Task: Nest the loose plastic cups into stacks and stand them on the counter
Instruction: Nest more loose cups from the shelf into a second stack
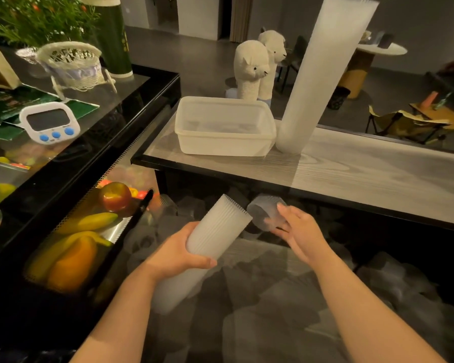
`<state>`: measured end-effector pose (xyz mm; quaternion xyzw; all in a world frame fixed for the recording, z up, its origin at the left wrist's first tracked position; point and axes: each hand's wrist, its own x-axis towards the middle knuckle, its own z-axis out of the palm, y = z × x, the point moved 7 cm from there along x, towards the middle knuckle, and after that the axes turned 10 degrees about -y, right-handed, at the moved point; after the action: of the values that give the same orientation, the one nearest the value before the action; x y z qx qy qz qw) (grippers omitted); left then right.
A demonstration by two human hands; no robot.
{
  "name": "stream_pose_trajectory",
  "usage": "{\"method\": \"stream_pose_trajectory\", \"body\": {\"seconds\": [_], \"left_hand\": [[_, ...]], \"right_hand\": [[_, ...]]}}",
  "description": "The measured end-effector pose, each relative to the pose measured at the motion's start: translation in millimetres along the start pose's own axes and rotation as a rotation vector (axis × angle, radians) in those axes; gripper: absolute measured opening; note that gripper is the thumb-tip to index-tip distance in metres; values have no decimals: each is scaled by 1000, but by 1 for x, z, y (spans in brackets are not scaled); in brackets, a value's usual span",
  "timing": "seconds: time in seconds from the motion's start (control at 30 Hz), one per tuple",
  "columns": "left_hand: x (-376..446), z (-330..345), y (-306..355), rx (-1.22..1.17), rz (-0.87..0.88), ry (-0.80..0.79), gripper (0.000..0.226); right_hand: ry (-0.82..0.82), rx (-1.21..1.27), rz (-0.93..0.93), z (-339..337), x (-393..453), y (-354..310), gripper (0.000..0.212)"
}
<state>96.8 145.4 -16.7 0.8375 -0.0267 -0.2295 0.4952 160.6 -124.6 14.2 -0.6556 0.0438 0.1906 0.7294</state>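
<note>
- Left hand (180,251) wraps its fingers and thumb around a short stack of nested cups (210,237), held tilted below the counter (364,169), rims pointing up toward it.
- Right hand (299,229) grips a single translucent cup (266,212) just beside the rim end of that short stack, near but apart from it.
- Tall cup stack (323,74) stands on the counter, leaning slightly, touching or just beside a clear plastic tub (224,127).
- Loose cups (393,281) lie in a blurred heap below the counter's front edge.
- Left of the counter, a white kitchen timer (49,121) sits on a glass case of fruit (74,258).
</note>
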Motion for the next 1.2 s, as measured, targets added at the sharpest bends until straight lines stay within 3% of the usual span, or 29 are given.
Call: {"method": "stream_pose_trajectory", "body": {"seconds": [0.27,0.5,0.7,0.83,0.97,1.07,1.13,1.2], "left_hand": [[-21,18,5,108,-29,-117,88],[-41,25,7,141,-51,-138,86],[-53,16,7,112,-43,-63,84],[-59,6,5,107,-44,-10,85],[-60,-4,0,87,-46,51,81],[-57,-9,-7,61,-52,78,80],[-56,-13,-10,54,-53,102,77],[-53,-17,-11,50,-54,116,76]], "right_hand": [[-127,116,-74,11,-30,-10,32],[-170,-251,-101,35,-44,-15,41],[-221,-533,-147,68,-52,-18,23],[-314,-598,-177,93,-50,-19,41],[-366,-735,-136,113,-42,-11,36],[-433,-610,-137,122,-30,-12,48],[-335,-426,-94,112,-10,-10,50],[-100,-452,-24,91,15,2,37]]}}
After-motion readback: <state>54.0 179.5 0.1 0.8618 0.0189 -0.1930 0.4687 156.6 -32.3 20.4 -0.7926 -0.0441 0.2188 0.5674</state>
